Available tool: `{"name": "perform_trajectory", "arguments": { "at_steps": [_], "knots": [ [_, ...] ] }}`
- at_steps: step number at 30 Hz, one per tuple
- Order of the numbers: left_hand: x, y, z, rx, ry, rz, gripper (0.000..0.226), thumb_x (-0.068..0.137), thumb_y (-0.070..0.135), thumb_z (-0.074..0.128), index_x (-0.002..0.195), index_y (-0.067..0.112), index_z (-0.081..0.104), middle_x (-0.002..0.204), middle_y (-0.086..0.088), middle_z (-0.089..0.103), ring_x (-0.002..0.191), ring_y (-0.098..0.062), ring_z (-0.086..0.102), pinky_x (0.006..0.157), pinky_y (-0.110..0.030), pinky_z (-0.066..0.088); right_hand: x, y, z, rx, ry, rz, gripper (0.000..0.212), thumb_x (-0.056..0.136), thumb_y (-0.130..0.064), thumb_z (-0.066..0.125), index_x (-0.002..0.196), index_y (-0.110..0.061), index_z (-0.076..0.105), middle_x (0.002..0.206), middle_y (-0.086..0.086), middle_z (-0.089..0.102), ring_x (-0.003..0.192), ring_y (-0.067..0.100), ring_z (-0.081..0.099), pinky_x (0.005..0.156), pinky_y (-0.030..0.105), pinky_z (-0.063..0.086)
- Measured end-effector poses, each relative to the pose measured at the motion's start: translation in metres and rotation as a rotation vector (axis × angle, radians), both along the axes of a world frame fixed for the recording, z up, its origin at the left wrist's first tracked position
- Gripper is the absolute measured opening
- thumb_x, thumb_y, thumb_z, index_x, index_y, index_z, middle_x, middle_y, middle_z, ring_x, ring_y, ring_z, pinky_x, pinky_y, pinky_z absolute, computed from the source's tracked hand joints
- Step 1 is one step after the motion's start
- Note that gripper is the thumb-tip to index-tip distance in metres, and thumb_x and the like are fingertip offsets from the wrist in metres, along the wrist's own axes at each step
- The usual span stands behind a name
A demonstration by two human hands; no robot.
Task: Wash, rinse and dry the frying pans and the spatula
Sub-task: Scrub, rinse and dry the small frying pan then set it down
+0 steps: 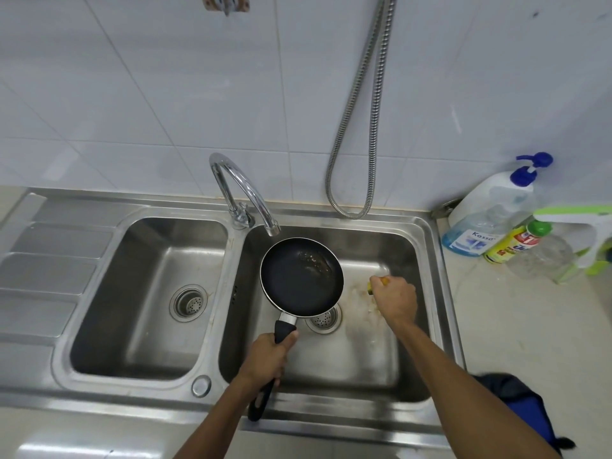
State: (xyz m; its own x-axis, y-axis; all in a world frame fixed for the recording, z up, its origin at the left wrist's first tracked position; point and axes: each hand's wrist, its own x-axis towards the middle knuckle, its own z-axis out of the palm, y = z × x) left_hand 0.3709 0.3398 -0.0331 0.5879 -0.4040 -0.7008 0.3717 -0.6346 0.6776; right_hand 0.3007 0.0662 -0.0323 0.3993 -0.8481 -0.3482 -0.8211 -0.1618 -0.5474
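A small black frying pan (299, 276) hangs level over the right sink basin (407, 250), just below the spout of the chrome tap (246, 193). A little water or grease shines at its far inner side. My left hand (266, 357) is closed around the pan's black handle. To the right of the pan, my right hand (394, 299) is closed on a yellow-green sponge (377, 283), of which only a corner shows. Foamy residue lies on the basin floor under that hand. No water runs from the tap. No spatula or second pan is in sight.
The left basin (139, 293) and ribbed drainboard (43, 260) lie to the left. A metal hose (361, 127) hangs on the tiled wall. Soap bottles (490, 217) and a green-white tool (589, 233) stand at the right; a dark blue cloth (523, 405) lies on the counter.
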Motion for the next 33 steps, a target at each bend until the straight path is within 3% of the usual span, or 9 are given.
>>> {"name": "perform_trajectory", "arguments": {
  "at_steps": [3,8,14,16,19,22,25,29,33],
  "knots": [
    [-0.001,0.001,0.000,-0.017,0.013,0.013,0.042,0.098,0.040,0.064,0.071,0.014,0.045,0.046,0.001,0.041,0.036,-0.014,0.038,0.041,-0.026,0.038,-0.002,0.001,-0.003,-0.010,-0.004,0.004,0.036,0.083,-0.032,0.059,0.052,-0.014,0.060,0.055,0.005,0.058,0.063,0.027,0.061,0.061,0.035,0.053],
    [-0.002,-0.002,0.000,-0.024,0.030,0.028,0.044,0.098,0.041,0.064,0.069,0.015,0.044,0.046,0.001,0.041,0.036,-0.015,0.038,0.043,-0.026,0.038,-0.003,-0.002,-0.007,-0.006,-0.025,0.052,0.034,0.086,-0.029,0.058,0.056,-0.013,0.059,0.059,0.007,0.058,0.063,0.027,0.055,0.061,0.033,0.045],
    [-0.010,-0.005,0.001,-0.052,0.053,0.036,0.047,0.098,0.038,0.064,0.064,0.015,0.042,0.046,0.000,0.038,0.036,-0.015,0.035,0.040,-0.025,0.036,-0.010,0.001,-0.010,0.120,-0.009,0.180,0.049,0.099,-0.059,0.043,0.119,-0.017,0.060,0.113,0.014,0.066,0.105,0.036,0.060,0.082,0.036,0.044],
    [-0.014,-0.005,0.002,-0.067,0.057,0.043,0.046,0.097,0.036,0.067,0.064,0.014,0.042,0.045,-0.001,0.038,0.035,-0.015,0.034,0.039,-0.024,0.034,-0.014,0.003,-0.007,0.252,-0.055,0.136,0.053,0.096,-0.064,0.046,0.119,-0.017,0.059,0.112,0.011,0.065,0.095,0.028,0.061,0.078,0.036,0.051],
    [-0.019,-0.005,0.007,-0.079,0.067,0.038,0.046,0.097,0.033,0.067,0.063,0.014,0.042,0.044,0.000,0.037,0.034,-0.015,0.034,0.039,-0.024,0.034,-0.019,0.013,0.005,0.725,-0.219,-0.164,0.062,0.093,-0.068,0.050,0.119,-0.013,0.061,0.099,0.011,0.067,0.079,0.022,0.058,0.073,0.037,0.055],
    [-0.024,-0.007,0.011,-0.096,0.068,0.028,0.048,0.098,0.031,0.066,0.061,0.015,0.041,0.042,0.001,0.037,0.034,-0.014,0.034,0.038,-0.024,0.035,-0.027,0.018,0.017,1.035,-0.364,-0.325,0.076,0.086,-0.079,0.046,0.120,-0.013,0.067,0.103,0.015,0.073,0.086,0.027,0.068,0.080,0.046,0.059],
    [-0.030,-0.010,0.013,-0.113,0.095,0.040,0.048,0.097,0.031,0.067,0.061,0.015,0.041,0.044,0.001,0.037,0.033,-0.014,0.034,0.038,-0.023,0.033,-0.038,0.019,0.024,1.153,-0.472,-0.345,0.074,0.088,-0.077,0.046,0.122,-0.015,0.067,0.117,0.020,0.072,0.108,0.033,0.068,0.089,0.053,0.057],
    [-0.035,-0.016,0.013,-0.118,0.109,0.052,0.046,0.097,0.030,0.067,0.062,0.014,0.042,0.045,0.000,0.037,0.033,-0.013,0.034,0.038,-0.023,0.032,-0.051,0.017,0.031,0.975,-0.443,-0.304,0.049,0.095,-0.054,0.058,0.130,-0.019,0.062,0.122,0.016,0.070,0.110,0.030,0.066,0.084,0.046,0.058],
    [-0.039,-0.028,0.010,-0.122,0.116,0.065,0.049,0.096,0.031,0.068,0.059,0.015,0.040,0.045,-0.001,0.035,0.035,-0.015,0.033,0.038,-0.023,0.032,-0.074,-0.012,0.033,0.179,-0.127,0.022,0.050,0.095,-0.057,0.056,0.133,-0.025,0.050,0.126,0.007,0.060,0.109,0.029,0.060,0.091,0.044,0.053]
  ]
}}
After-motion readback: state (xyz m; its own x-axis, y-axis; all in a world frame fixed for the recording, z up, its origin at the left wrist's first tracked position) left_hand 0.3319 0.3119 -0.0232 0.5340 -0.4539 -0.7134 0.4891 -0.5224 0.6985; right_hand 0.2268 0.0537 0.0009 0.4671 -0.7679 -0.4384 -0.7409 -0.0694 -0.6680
